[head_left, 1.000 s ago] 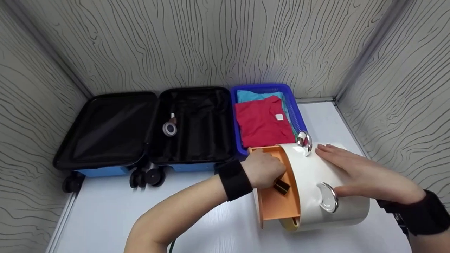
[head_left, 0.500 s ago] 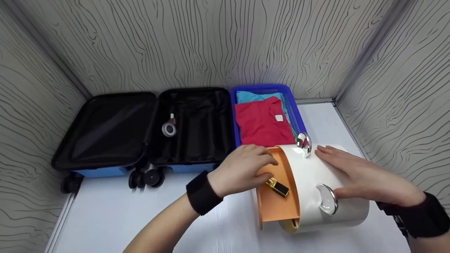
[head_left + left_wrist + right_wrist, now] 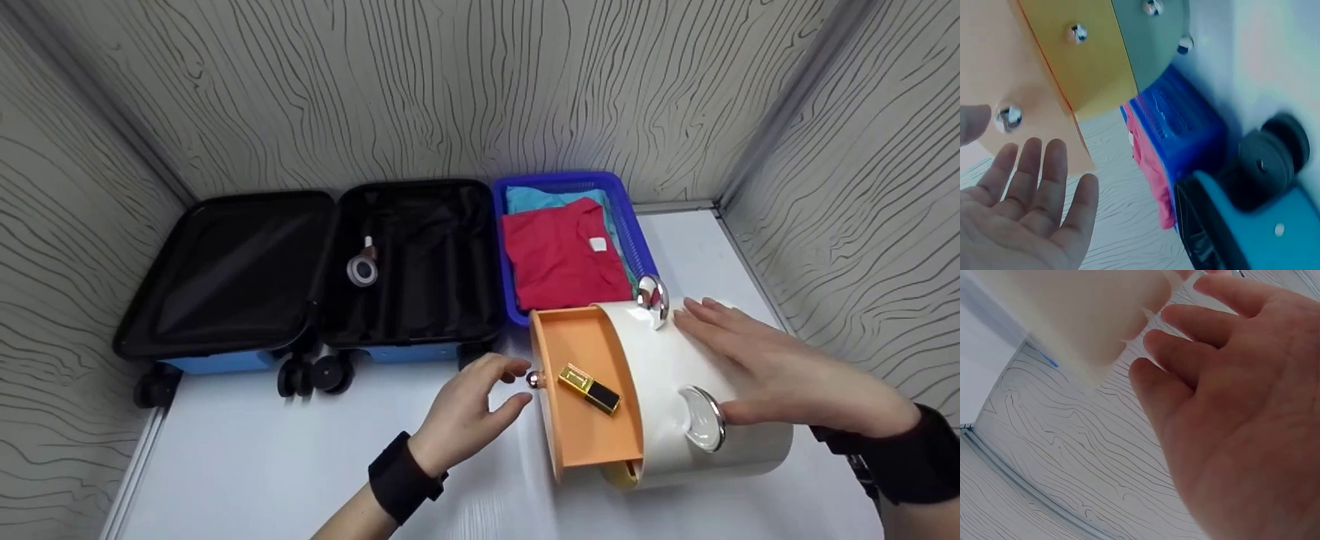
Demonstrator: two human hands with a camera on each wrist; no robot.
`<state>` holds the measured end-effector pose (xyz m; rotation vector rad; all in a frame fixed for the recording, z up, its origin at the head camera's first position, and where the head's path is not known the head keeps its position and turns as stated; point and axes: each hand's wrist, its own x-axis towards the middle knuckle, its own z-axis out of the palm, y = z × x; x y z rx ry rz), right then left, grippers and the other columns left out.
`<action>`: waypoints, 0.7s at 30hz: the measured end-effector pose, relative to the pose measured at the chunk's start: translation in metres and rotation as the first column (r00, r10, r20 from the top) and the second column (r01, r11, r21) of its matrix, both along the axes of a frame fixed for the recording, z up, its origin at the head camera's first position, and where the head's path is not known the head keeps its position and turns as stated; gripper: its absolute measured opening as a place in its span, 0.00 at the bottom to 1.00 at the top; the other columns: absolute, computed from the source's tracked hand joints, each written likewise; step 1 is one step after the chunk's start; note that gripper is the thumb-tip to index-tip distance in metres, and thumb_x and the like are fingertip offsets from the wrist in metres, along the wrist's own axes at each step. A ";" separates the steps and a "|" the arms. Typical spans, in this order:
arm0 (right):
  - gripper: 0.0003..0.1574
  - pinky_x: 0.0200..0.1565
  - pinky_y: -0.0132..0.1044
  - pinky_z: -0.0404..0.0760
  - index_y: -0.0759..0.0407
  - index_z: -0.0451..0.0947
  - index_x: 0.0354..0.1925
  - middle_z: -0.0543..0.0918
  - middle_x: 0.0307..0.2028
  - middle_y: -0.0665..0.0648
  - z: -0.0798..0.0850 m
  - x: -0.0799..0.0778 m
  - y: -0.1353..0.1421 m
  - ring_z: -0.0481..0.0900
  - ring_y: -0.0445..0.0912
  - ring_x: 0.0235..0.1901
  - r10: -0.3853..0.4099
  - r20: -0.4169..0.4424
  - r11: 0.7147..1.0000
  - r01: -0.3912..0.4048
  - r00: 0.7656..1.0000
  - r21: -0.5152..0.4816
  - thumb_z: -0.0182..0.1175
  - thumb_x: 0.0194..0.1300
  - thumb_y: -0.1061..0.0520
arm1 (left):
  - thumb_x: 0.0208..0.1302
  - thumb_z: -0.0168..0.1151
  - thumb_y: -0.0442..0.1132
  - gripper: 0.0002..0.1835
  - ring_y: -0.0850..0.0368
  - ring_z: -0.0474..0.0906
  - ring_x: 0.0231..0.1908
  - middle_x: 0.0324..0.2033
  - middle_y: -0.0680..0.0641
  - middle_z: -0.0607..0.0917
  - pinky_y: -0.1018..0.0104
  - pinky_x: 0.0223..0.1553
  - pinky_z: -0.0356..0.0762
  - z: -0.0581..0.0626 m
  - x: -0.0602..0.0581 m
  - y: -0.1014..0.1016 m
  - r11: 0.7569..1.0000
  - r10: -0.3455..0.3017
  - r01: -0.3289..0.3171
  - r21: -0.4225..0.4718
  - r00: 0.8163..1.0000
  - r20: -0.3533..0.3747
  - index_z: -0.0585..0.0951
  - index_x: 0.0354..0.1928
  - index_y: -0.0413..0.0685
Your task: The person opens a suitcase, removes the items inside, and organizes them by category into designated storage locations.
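Observation:
A white cabinet (image 3: 667, 375) with chrome-trimmed ears stands at the right, its orange top drawer (image 3: 592, 442) pulled out to the left. Inside that drawer lies a gold and black lipstick (image 3: 590, 388). My left hand (image 3: 471, 412) is just left of the drawer's round metal knob (image 3: 534, 379), thumb and fingers spread around it without visible contact. In the left wrist view the knob (image 3: 1008, 117) sits between thumb and fingertips, with yellow and green drawer fronts (image 3: 1148, 45) beside it. My right hand (image 3: 780, 367) rests with extended fingers on top of the cabinet.
An open black-lined suitcase (image 3: 420, 277) lies at the back left, with a small round item (image 3: 362, 270) inside. Between it and the cabinet, a blue basket (image 3: 637, 240) holds folded red and turquoise clothes (image 3: 562, 255). Patterned walls (image 3: 420, 90) enclose the table on three sides.
My left hand has come out of the drawer and moved left and down to the knob, leaving the lipstick lying in the drawer. The right hand has stayed on the cabinet.

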<state>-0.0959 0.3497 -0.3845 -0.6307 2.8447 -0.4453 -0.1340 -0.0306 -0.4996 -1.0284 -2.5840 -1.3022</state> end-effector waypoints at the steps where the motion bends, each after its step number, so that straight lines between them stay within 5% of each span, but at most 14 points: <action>1: 0.68 0.65 0.18 0.35 0.56 0.56 0.80 0.58 0.78 0.63 0.000 0.000 0.000 0.54 0.62 0.76 -0.006 0.003 1.000 0.006 1.000 0.006 0.78 0.46 0.47 | 0.71 0.67 0.46 0.17 0.62 0.79 0.49 0.50 0.59 0.83 0.64 0.50 0.78 -0.001 0.000 0.002 1.000 0.005 -0.005 0.012 1.000 0.003 0.81 0.58 0.54; 9: 0.70 0.70 0.27 0.43 0.58 0.54 0.80 0.58 0.78 0.61 0.000 -0.001 -0.004 0.54 0.62 0.76 -0.045 0.046 0.997 0.042 0.998 0.062 0.77 0.47 0.45 | 0.70 0.68 0.47 0.12 0.66 0.78 0.46 0.46 0.62 0.83 0.67 0.48 0.78 -0.004 -0.001 0.013 0.998 0.016 -0.021 0.061 0.997 0.080 0.84 0.53 0.58; 16: 0.71 0.71 0.58 0.61 0.58 0.54 0.80 0.58 0.78 0.61 0.002 -0.001 -0.005 0.54 0.62 0.76 -0.056 0.060 0.996 0.051 0.997 0.073 0.78 0.47 0.40 | 0.70 0.69 0.47 0.12 0.65 0.80 0.44 0.45 0.61 0.84 0.69 0.46 0.78 -0.001 -0.003 0.027 0.996 -0.003 -0.004 0.092 0.997 0.081 0.85 0.51 0.57; 21: 0.70 0.70 0.62 0.60 0.62 0.56 0.79 0.60 0.77 0.64 0.001 -0.002 -0.007 0.55 0.64 0.75 -0.041 0.047 0.997 0.038 0.998 0.064 0.78 0.48 0.40 | 0.70 0.69 0.47 0.12 0.67 0.80 0.43 0.45 0.61 0.84 0.73 0.43 0.77 0.000 -0.006 0.043 0.995 -0.030 0.023 0.095 0.997 0.066 0.85 0.51 0.56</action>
